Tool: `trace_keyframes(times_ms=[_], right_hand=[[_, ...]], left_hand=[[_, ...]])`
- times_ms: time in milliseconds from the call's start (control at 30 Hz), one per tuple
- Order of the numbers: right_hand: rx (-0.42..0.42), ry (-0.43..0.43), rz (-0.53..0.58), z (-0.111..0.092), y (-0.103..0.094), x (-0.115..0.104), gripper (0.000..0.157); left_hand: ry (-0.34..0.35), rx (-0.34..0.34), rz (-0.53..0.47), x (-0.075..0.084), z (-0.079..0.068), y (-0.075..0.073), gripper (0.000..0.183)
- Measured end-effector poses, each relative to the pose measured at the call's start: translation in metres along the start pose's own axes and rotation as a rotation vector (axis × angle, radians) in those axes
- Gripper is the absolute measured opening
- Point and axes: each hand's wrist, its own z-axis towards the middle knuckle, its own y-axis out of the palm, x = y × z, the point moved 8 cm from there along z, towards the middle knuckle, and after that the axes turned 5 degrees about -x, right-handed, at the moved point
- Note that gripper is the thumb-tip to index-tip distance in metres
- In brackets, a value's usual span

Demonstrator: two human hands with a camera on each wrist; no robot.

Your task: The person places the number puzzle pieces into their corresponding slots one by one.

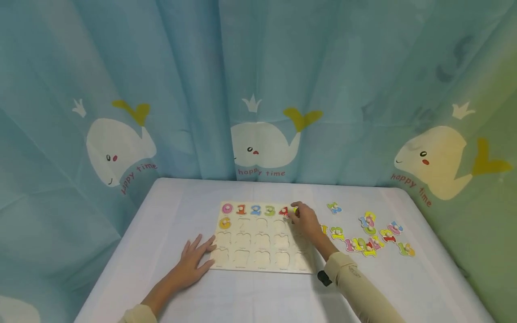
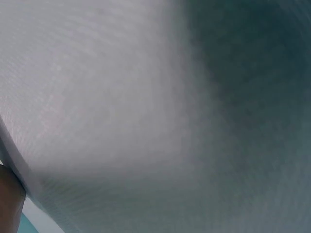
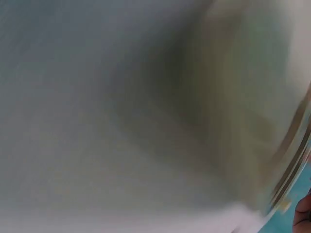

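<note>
A number puzzle board point(image 1: 262, 242) is laid flat on the white table point(image 1: 262, 296). Along its top row, a pink 0 point(image 1: 227, 208), a red 1 point(image 1: 241, 209), a blue 2 point(image 1: 256, 210), a green 3 point(image 1: 269, 211) and a red 4 point(image 1: 284, 212) are set in place. Under the 0, an orange 6 point(image 1: 225, 223) is set in the next row.

The left hand point(image 1: 193, 262) is spread out flat with nothing gripped, and the board's left edge is touched by its fingers. The right hand point(image 1: 305, 220) is held over the top right corner, beside the 4. A yellow piece point(image 1: 296, 210) is partly hidden there, so it cannot be told if it is being pinched.

More bright number pieces point(image 1: 369, 246) are scattered to the right of the board, some piled together. A blue curtain point(image 1: 194, 89) printed with white whales point(image 1: 264, 143) is hung behind.
</note>
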Motion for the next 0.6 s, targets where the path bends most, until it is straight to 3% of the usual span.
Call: trace_keyframes(times_ms=[167, 367, 600], right_hand=[[-0.095, -0.064, 0.019, 0.005, 0.037, -0.040, 0.033], [-0.214, -0.084, 0.075, 0.006, 0.076, -0.069, 0.036], [-0.206, -0.060, 0.107, 0.010, 0.097, -0.090, 0.038]], left_hand=[[0.014, 0.007, 0.000, -0.002, -0.003, -0.001, 0.046], [-0.002, 0.001, -0.007, -0.004, -0.002, -0.001, 0.047], [-0.010, -0.017, 0.005, -0.001, 0.000, -0.001, 0.052]])
